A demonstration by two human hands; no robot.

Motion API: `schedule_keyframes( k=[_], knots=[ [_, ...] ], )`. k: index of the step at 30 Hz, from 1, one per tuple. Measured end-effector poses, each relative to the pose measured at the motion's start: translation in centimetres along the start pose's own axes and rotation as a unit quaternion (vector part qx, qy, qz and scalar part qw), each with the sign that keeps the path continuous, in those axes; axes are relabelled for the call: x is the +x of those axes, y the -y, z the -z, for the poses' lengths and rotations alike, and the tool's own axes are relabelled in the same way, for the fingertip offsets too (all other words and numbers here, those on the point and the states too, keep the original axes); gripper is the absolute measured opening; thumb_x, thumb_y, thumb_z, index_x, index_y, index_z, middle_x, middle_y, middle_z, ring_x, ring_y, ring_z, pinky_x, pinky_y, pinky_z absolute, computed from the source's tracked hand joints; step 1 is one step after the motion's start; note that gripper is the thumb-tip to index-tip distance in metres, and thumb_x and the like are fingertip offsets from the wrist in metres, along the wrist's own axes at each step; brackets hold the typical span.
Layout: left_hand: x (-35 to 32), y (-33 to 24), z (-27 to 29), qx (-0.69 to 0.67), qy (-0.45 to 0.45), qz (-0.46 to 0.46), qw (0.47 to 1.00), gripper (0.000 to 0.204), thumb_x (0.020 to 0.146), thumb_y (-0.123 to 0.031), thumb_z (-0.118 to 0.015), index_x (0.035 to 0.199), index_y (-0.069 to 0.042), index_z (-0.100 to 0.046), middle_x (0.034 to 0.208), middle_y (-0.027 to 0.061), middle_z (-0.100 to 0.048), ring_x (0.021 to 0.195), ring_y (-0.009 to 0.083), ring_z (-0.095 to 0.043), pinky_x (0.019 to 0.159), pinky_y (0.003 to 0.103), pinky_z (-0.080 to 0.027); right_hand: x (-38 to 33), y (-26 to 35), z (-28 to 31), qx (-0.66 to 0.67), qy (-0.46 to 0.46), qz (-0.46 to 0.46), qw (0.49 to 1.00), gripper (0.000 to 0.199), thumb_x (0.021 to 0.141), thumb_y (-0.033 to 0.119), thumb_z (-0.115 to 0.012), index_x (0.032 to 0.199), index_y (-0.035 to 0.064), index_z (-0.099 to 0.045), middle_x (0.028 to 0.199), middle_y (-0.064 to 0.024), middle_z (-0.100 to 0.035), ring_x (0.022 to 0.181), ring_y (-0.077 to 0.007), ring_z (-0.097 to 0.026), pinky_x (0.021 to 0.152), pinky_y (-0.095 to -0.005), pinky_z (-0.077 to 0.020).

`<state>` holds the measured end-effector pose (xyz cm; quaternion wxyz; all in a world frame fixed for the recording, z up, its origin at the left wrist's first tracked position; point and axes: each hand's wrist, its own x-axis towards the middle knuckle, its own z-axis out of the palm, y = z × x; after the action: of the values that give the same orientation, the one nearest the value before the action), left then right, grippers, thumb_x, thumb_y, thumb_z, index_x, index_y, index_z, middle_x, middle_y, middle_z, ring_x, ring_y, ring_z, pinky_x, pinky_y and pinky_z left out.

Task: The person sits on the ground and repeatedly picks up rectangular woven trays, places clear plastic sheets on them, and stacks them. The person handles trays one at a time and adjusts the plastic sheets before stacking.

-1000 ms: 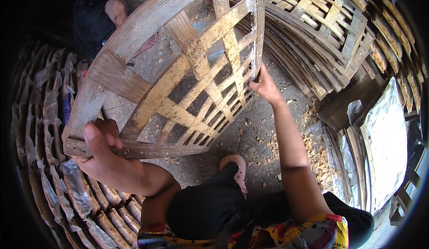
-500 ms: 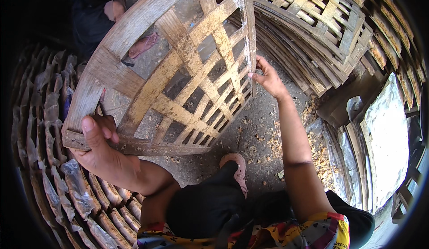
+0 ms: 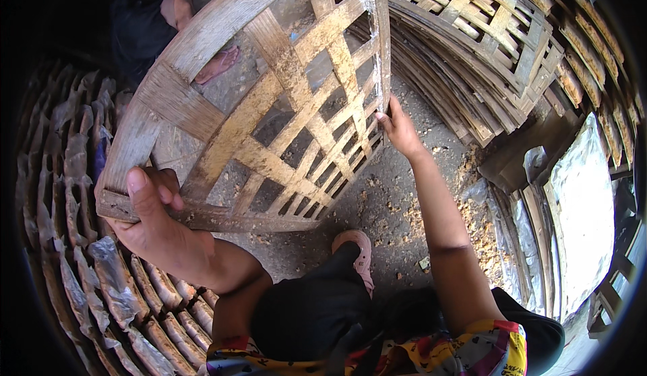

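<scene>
A woven bamboo tray (image 3: 269, 163), crusted with yellowish residue, is held up tilted before me. Its wide slats cross in a lattice inside a flat wooden rim. My left hand (image 3: 151, 207) is closed round its near left corner, thumb on top and fingers curled through behind the rim. At the right edge, my right hand (image 3: 399, 126) pinches the frame, thumb toward me; its other fingers are partly hidden behind. The tray's far end runs out of the picture at the top.
Similar woven trays (image 3: 472, 45) lie stacked at the far right. Plastic-lined stacked layers (image 3: 87, 241) crowd the left. White sheeting (image 3: 583, 214) and upright boards stand at right. Crumbs litter the concrete floor (image 3: 397, 221). Another person's foot (image 3: 219, 64) shows beyond the tray's slats.
The tray has shifted slightly to the right and tilted a little. My right hand has slid a bit lower along its edge; my left hand keeps its grip on the corner.
</scene>
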<state>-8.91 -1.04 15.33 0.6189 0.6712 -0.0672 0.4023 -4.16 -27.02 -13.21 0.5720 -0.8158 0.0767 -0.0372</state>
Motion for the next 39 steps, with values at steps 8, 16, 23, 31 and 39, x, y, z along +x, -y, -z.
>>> schedule_keyframes(
  k=[8,16,23,31,39],
  knots=[
    [-0.6,-0.3,-0.1,-0.013,-0.004,0.021,1.000,0.017,0.090,-0.010,-0.063,0.103,0.000,-0.061,0.067,-0.0015,-0.048,0.058,0.0050,-0.040,0.054,0.020,-0.032,-1.3,-0.5,-0.3,-0.031,-0.036,0.051,0.998,0.062,0.097,0.009,-0.050,0.150,0.0131,-0.019,0.145,-0.0228,-0.041,0.134,-0.0367,-0.040,0.111,-0.0425,-0.0337],
    [-0.7,-0.7,-0.9,-0.031,-0.034,0.039,0.998,0.020,0.091,-0.008,-0.060,0.107,0.004,-0.061,0.066,-0.0020,-0.046,0.057,0.0050,-0.039,0.055,0.020,-0.032,-2.4,-5.7,-1.9,-0.082,-0.038,0.117,0.989,0.077,0.086,-0.006,-0.050,0.151,0.0189,-0.018,0.144,-0.0251,-0.039,0.131,-0.0417,-0.042,0.111,-0.0433,-0.0341],
    [-0.6,-0.2,-0.2,0.007,-0.040,0.040,0.998,0.019,0.092,-0.007,-0.059,0.108,0.003,-0.060,0.067,-0.0017,-0.047,0.058,0.0052,-0.039,0.057,0.020,-0.033,-3.4,-5.0,-2.4,-0.090,-0.241,-0.029,0.966,0.026,0.083,0.011,-0.068,0.109,0.0091,-0.065,0.070,-0.0126,-0.065,0.068,-0.0291,-0.065,0.065,-0.0409,-0.0513],
    [-0.3,0.3,0.3,-0.029,-0.018,0.044,0.998,0.017,0.092,-0.008,-0.060,0.105,0.002,-0.061,0.069,-0.0019,-0.047,0.059,0.0050,-0.039,0.057,0.020,-0.034,-3.2,-6.3,-4.5,-0.095,-0.232,-0.056,0.967,0.015,0.080,0.019,-0.068,0.089,0.0076,-0.069,0.075,-0.0141,-0.067,0.074,-0.0327,-0.066,0.070,-0.0410,-0.0519],
    [-0.1,0.6,0.3,-0.017,-0.024,0.026,0.999,0.007,0.092,-0.009,-0.062,0.095,-0.003,-0.061,0.065,-0.0036,-0.046,0.055,0.0042,-0.037,0.053,0.019,-0.031,-2.9,-6.2,-5.7,-0.116,-0.277,-0.091,0.950,0.014,0.079,0.021,-0.069,0.083,0.0077,-0.070,0.080,-0.0146,-0.068,0.077,-0.0328,-0.066,0.072,-0.0414,-0.0518]
  ],
)
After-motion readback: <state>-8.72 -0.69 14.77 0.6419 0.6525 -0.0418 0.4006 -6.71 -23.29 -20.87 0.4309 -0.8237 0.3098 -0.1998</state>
